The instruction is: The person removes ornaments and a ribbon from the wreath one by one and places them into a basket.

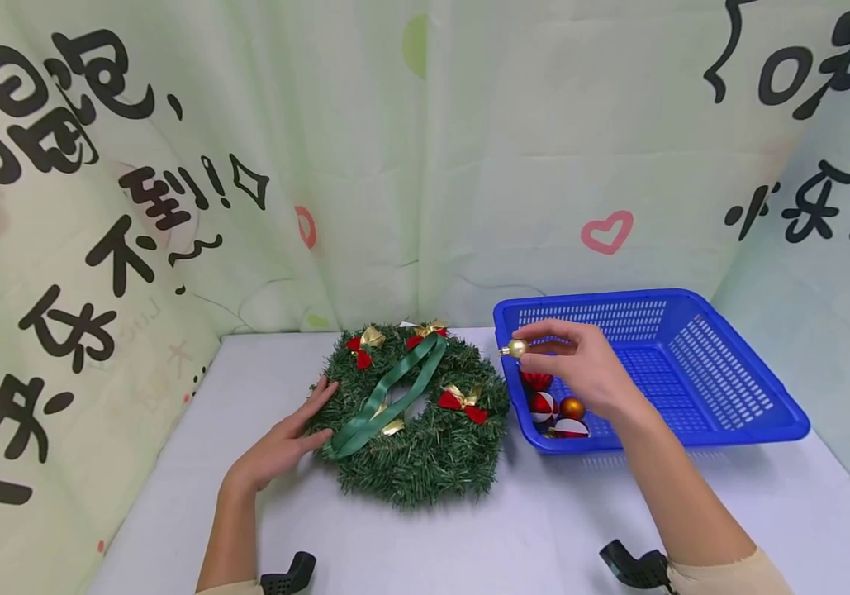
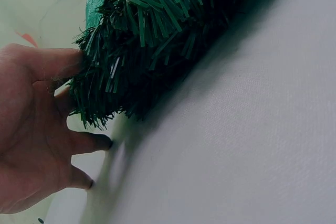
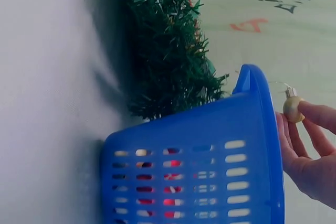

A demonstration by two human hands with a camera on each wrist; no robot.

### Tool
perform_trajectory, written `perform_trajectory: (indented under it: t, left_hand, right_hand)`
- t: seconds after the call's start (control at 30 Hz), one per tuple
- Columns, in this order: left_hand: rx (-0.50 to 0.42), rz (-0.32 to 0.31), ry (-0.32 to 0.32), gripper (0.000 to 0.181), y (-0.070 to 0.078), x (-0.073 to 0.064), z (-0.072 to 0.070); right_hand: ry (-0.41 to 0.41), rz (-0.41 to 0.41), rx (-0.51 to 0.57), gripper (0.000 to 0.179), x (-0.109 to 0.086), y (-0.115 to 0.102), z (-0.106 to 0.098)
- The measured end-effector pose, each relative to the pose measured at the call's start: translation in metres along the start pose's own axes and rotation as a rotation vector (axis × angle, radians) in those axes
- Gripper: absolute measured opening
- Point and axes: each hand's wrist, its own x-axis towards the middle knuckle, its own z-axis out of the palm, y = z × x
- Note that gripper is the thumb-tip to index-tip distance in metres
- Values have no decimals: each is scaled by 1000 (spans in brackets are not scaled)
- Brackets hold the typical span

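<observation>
A green wreath (image 1: 425,463) with red and gold bows (image 1: 463,402) and a loop of green ribbon (image 1: 376,417) lies on the white table. My left hand (image 1: 276,446) rests against its left side, fingers spread. In the left wrist view, the thumb touches the wreath's needles (image 2: 142,40), and two fingertips reach down to the tabletop. Between thumb and fingers, my right hand (image 1: 584,364) pinches a small gold Christmas ball (image 1: 518,348) with a metal cap. That hand is over the left end of a blue basket (image 1: 737,347), above several baubles (image 1: 572,407).
Red, orange and red-and-white baubles are gathered at the basket's left end. The basket stands right beside the wreath. Behind the table hangs a pale green curtain (image 1: 365,165) with black writing. White tabletop (image 1: 425,549) extends in front of the wreath.
</observation>
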Motion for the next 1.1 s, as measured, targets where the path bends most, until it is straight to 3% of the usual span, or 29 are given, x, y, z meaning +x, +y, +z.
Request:
perform_trajectory:
  t: [0.47,1.1]
  left_hand:
    - [10,30,8,71,3,-3,-2]
    - [-12,18,2,71,2,-2,1]
  right_hand:
    - [28,48,-65,42,-17,25,-23]
    - [-124,73,-161,26,-25,54,-29]
